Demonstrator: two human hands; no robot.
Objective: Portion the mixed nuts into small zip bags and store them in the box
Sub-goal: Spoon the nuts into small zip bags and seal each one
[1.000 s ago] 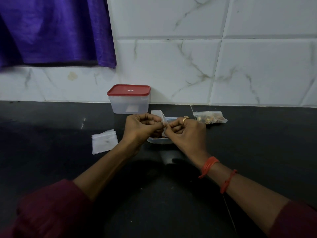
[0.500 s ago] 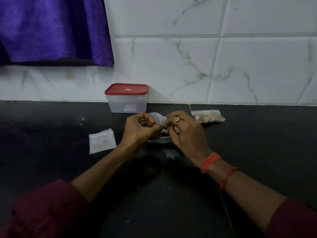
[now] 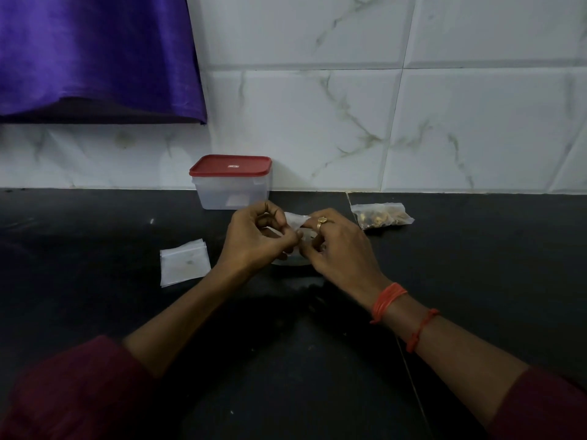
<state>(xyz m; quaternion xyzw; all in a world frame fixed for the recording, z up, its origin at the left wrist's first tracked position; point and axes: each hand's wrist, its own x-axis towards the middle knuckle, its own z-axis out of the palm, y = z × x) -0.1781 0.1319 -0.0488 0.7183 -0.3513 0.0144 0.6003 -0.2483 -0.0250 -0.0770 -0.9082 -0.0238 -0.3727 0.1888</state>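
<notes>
While your left hand (image 3: 254,239) and right hand (image 3: 336,249) both pinch one small zip bag (image 3: 295,219) in front of the box (image 3: 232,192), fingers curled, a stack of empty bags (image 3: 184,262) lies front-left of the box, a filled nut bag (image 3: 381,215) right of it. Box lid (image 3: 231,165) on, against wall (image 3: 349,122).

Your right hand (image 3: 341,249) has rolled over the zip bag (image 3: 295,219), fingers now curled on top; the bag's white top has tipped from upright to crosswise, towards your left hand (image 3: 257,239)
</notes>
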